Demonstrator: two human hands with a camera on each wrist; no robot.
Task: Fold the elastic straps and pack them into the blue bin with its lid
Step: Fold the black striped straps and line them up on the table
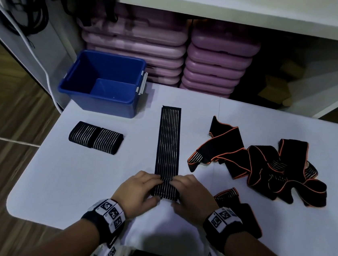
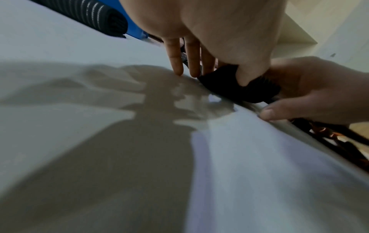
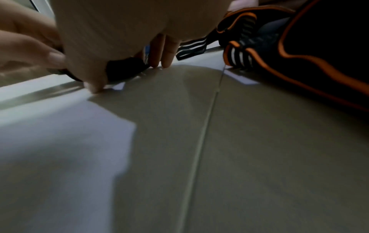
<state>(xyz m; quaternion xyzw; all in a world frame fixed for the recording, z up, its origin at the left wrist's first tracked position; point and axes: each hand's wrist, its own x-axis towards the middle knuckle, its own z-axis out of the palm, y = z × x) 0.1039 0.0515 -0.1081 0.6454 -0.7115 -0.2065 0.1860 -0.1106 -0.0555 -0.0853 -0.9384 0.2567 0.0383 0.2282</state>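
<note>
A long black elastic strap point(image 1: 169, 140) with thin white stripes lies stretched out on the white table point(image 1: 77, 180), running away from me. Its near end is folded over into a short thick roll point(image 1: 165, 190). My left hand point(image 1: 140, 189) grips the roll's left side, thumb at the near edge, and the fold point(image 2: 235, 85) shows under the thumb in the left wrist view. My right hand point(image 1: 190, 195) grips the roll point(image 3: 123, 69) on its right side. The blue bin point(image 1: 103, 82) stands open at the table's far left corner; no lid is visible.
Two rolled striped straps point(image 1: 96, 138) lie side by side left of the long strap. A tangled heap of black straps with orange edging point(image 1: 264, 166) covers the table's right side, one more by my right wrist point(image 1: 242, 212). Stacked pink cases point(image 1: 172, 52) fill the shelf behind.
</note>
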